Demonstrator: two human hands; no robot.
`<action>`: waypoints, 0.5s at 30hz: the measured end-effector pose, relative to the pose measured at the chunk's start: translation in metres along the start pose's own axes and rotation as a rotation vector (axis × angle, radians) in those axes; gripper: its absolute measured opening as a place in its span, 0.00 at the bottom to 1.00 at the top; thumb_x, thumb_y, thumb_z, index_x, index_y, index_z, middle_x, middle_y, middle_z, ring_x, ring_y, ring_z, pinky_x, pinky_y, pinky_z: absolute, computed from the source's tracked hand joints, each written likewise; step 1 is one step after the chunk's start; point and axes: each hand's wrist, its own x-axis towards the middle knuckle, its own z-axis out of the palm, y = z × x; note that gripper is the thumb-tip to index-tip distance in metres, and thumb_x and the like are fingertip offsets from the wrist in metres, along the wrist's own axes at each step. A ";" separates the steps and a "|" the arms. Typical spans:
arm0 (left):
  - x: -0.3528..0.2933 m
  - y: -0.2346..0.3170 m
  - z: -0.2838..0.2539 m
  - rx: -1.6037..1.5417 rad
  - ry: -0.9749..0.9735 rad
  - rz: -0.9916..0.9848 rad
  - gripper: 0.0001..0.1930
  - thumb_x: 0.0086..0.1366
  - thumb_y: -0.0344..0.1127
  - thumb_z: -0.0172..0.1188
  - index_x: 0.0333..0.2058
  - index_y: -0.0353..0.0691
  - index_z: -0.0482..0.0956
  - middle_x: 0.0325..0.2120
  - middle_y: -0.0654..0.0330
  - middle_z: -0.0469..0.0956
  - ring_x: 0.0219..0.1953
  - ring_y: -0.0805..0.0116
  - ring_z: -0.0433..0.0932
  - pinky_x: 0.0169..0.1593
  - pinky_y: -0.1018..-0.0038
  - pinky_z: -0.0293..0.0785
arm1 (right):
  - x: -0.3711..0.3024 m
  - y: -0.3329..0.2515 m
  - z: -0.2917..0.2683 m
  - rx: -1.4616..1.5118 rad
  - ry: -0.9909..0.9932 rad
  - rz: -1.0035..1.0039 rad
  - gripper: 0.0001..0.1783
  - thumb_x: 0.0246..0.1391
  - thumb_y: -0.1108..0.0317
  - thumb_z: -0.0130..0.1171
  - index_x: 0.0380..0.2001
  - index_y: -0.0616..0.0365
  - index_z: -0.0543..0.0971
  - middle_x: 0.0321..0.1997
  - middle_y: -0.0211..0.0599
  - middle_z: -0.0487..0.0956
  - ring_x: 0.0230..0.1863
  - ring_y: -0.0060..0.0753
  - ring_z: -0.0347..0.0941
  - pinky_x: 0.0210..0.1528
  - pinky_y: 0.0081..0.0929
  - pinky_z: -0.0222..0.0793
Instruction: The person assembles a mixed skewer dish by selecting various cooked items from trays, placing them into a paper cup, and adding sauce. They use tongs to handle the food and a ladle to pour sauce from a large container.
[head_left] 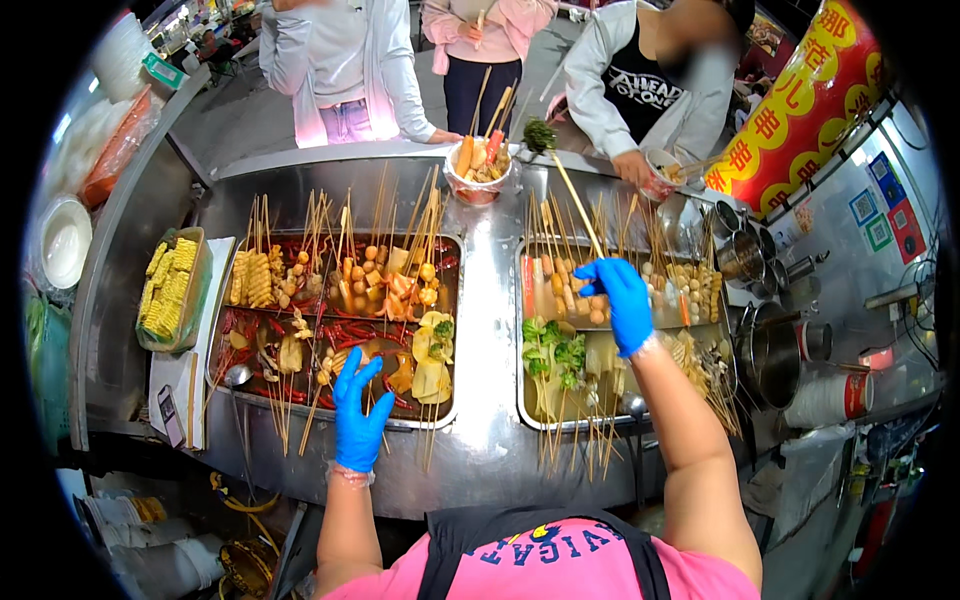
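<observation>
Both my hands wear blue gloves. My right hand (617,300) is closed on the bare end of a long wooden skewer (577,203), raised over the right tray. Dark green leafy food (539,134) sits on the skewer's far end, near the counter's far edge. Below that hand, the right steel tray (523,408) holds skewered balls, sausages and green vegetables in pale broth. My left hand (360,410) hovers with fingers spread at the front of the left steel tray (456,330), which holds skewers in red chilli broth. No object shows in it.
A bowl of skewers (478,172) stands at the counter's far middle, touched by a person's hand. Another person at far right holds a second bowl (662,176). Noodle blocks fill a container (190,335) at left; steel pots (770,350) stand at right. Ladles (238,376) rest in the trays.
</observation>
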 end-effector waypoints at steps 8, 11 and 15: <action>-0.031 -0.025 -0.024 0.001 0.078 -0.092 0.27 0.49 0.23 0.61 0.50 0.43 0.70 0.59 0.55 0.56 0.60 0.58 0.56 0.62 0.64 0.51 | 0.121 0.069 0.047 0.084 -0.206 0.230 0.14 0.56 0.61 0.48 0.33 0.61 0.74 0.31 0.35 0.78 0.27 0.25 0.72 0.30 0.22 0.69; -0.041 -0.034 -0.033 -0.012 0.119 -0.127 0.26 0.50 0.22 0.60 0.50 0.41 0.70 0.59 0.54 0.57 0.60 0.58 0.57 0.62 0.65 0.52 | 0.133 0.054 0.040 -0.125 -0.308 0.332 0.14 0.56 0.60 0.49 0.30 0.61 0.75 0.28 0.35 0.78 0.24 0.25 0.72 0.26 0.21 0.70; -0.044 -0.037 -0.039 -0.025 0.138 -0.148 0.24 0.51 0.23 0.58 0.50 0.40 0.71 0.59 0.54 0.57 0.60 0.59 0.57 0.62 0.66 0.51 | 0.159 0.035 0.012 -0.363 -0.352 0.514 0.15 0.52 0.58 0.54 0.23 0.60 0.77 0.20 0.34 0.76 0.16 0.26 0.69 0.18 0.21 0.68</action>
